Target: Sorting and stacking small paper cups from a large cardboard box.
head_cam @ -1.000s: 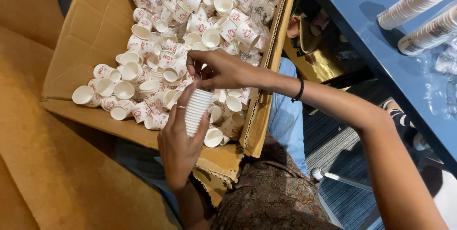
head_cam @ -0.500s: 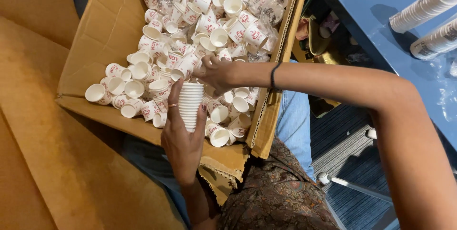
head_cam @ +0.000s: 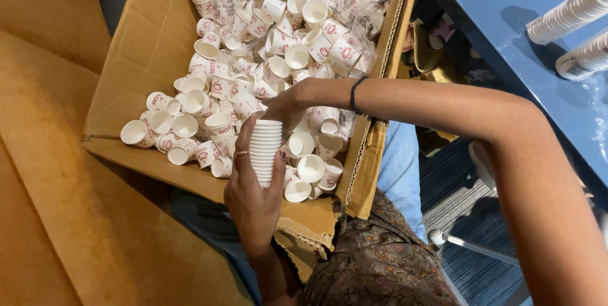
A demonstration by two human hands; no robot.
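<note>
Since a second ago, shifted slightly right in view: cardboard box and its heap. Held upright then as now, gripped from below in the left hand: a ribbed stack of nested paper cups, fingers clamped round its side, over the box's near edge. Moved from above the heap down to the stack's top: right hand, fingers curled together at the rim, whether pinching a cup cannot be told. Judged from this: one more cup being seated on the stack.

Left: mustard, soft-napped upholstery. Centre: matt brown corrugated box, flaps open, full of loose small white cups with red print, tapered, thin-walled; crinkled clear plastic wrap among them. Right: smooth blue tabletop bearing two long sleeves of stacked cups.
</note>
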